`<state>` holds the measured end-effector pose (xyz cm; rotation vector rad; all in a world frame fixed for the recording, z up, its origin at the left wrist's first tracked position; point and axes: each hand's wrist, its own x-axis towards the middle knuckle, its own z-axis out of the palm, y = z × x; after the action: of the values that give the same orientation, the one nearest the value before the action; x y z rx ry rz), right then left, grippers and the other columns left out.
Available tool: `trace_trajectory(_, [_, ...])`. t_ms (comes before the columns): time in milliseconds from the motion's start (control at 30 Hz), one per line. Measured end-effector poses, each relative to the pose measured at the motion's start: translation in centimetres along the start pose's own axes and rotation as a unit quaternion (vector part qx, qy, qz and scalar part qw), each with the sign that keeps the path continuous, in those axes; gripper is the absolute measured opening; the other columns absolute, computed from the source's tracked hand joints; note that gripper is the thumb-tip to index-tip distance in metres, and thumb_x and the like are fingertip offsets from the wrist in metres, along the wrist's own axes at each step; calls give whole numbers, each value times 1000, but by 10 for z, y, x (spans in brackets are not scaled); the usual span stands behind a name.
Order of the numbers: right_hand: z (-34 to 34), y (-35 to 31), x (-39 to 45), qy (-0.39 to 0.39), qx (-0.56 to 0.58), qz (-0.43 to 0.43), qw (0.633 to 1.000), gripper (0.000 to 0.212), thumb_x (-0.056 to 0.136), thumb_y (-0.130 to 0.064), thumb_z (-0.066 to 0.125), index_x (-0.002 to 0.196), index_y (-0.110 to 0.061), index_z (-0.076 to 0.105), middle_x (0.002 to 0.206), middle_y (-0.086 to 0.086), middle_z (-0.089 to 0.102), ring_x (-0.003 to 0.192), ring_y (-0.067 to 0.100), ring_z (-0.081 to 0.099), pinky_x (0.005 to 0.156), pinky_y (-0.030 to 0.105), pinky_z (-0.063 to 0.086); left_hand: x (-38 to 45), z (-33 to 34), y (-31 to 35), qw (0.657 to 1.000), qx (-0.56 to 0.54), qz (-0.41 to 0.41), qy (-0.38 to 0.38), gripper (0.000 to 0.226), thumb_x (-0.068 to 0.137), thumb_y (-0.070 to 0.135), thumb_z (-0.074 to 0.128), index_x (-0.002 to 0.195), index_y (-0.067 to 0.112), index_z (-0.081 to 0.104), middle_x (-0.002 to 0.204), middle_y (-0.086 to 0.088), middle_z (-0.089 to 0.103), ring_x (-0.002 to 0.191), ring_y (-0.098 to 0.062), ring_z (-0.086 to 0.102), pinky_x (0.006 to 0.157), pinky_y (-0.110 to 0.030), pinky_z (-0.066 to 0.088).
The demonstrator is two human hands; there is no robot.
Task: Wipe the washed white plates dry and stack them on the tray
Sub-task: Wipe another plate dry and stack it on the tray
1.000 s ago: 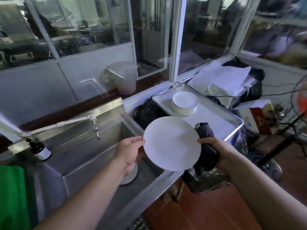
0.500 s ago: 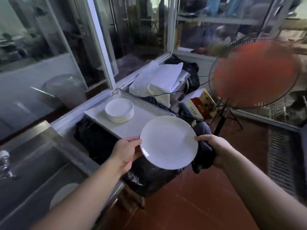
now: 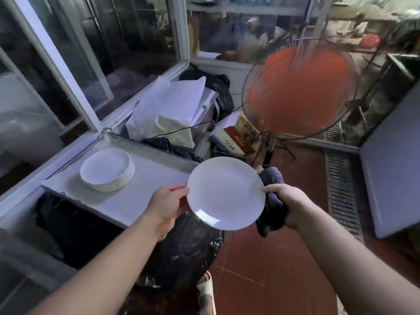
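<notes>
A round white plate (image 3: pixel 226 193) hangs in the air between my hands, its face tilted up toward me. My left hand (image 3: pixel 167 204) pinches its left rim. My right hand (image 3: pixel 287 202) grips a dark cloth (image 3: pixel 271 201) bunched against the plate's right rim and underside. To the left, a metal tray (image 3: pixel 145 178) carries a stack of several white plates (image 3: pixel 106 170) near its far left part. The held plate is off the tray's right end, above a black bag.
A spinning orange standing fan (image 3: pixel 300 89) stands at the right rear on red floor tiles. White sheets (image 3: pixel 172 110) and a printed box (image 3: pixel 236 137) lie behind the tray. A black bag (image 3: pixel 181 253) bulges under the plate. A floor grate (image 3: pixel 341 187) runs at right.
My view has swung right, away from the sink, which has left the frame. The plate and both hands have moved from above the sink to the tray's right end.
</notes>
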<state>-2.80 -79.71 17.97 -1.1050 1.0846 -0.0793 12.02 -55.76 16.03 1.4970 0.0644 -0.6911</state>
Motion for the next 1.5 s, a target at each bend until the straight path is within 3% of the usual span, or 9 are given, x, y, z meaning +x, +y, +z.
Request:
trace_trajectory(267, [41, -66, 79, 27, -2, -17, 1000, 22, 91, -2, 69, 113, 0, 72, 76, 20, 74, 59, 31, 72, 61, 34, 58, 112, 4, 39, 999, -20, -10, -37, 21, 101, -1, 56, 112, -1, 74, 97, -17, 79, 78, -23, 75, 78, -35, 63])
trace_trajectory(467, [83, -97, 125, 17, -21, -12, 1000, 16, 90, 4, 69, 104, -2, 72, 69, 16, 75, 54, 29, 73, 48, 33, 57, 171, -16, 55, 998, -37, -39, -33, 22, 99, 0, 58, 113, 0, 75, 106, -19, 78, 93, -30, 76, 80, -36, 63])
trace_trajectory(600, [115, -116, 160, -2, -74, -5, 997, 18, 88, -2, 75, 106, -1, 74, 64, 16, 71, 56, 31, 71, 59, 38, 59, 196, -31, 63, 997, -56, -47, 13, 20, 99, 1, 60, 113, 2, 74, 105, -17, 79, 89, -26, 76, 79, -36, 61])
trace_trajectory(733, [156, -141, 204, -43, -178, -14, 983, 8, 93, -2, 71, 88, 2, 66, 48, 9, 63, 39, 25, 62, 48, 39, 58, 214, -48, 71, 993, -76, -52, 72, 18, 99, 1, 60, 109, 2, 75, 101, -16, 79, 84, -24, 76, 76, -34, 61])
trace_trajectory(867, [201, -160, 244, -88, -211, -6, 974, 14, 87, 1, 75, 81, -7, 67, 51, 5, 67, 41, 23, 65, 31, 23, 45, 223, -62, 79, 981, -117, -42, 149, 19, 99, 0, 60, 100, 8, 77, 95, -13, 80, 79, -21, 77, 77, -35, 60])
trace_trajectory(1000, [254, -173, 286, -181, -284, -18, 942, 25, 82, -3, 79, 106, -2, 76, 73, 16, 76, 62, 30, 73, 62, 41, 62, 222, -71, 82, 955, -173, -28, 240, 27, 98, -3, 60, 90, 13, 80, 95, -12, 80, 78, -20, 77, 77, -35, 59])
trace_trajectory(1267, [347, -168, 317, -278, -408, -56, 868, 14, 83, 6, 77, 89, -5, 71, 61, 6, 69, 49, 21, 63, 43, 22, 49, 211, -90, 57, 874, -256, -47, 411, 11, 98, -2, 62, 100, 6, 69, 90, -12, 78, 78, -24, 74, 70, -36, 61])
trace_trajectory(1400, [396, -144, 328, -302, -462, -75, 831, 38, 63, -16, 93, 97, -13, 77, 83, 7, 79, 80, 29, 76, 83, 45, 65, 208, -120, 40, 847, -257, -59, 462, 14, 97, 0, 65, 110, 4, 69, 110, -19, 75, 100, -35, 73, 77, -41, 62])
trace_trajectory(1500, [432, -132, 324, -317, -494, -98, 804, 30, 75, -14, 90, 100, -17, 74, 87, 5, 77, 84, 27, 73, 88, 41, 61, 208, -145, 34, 842, -227, -66, 485, 13, 96, 0, 66, 108, 2, 71, 108, -19, 76, 98, -34, 74, 84, -42, 63])
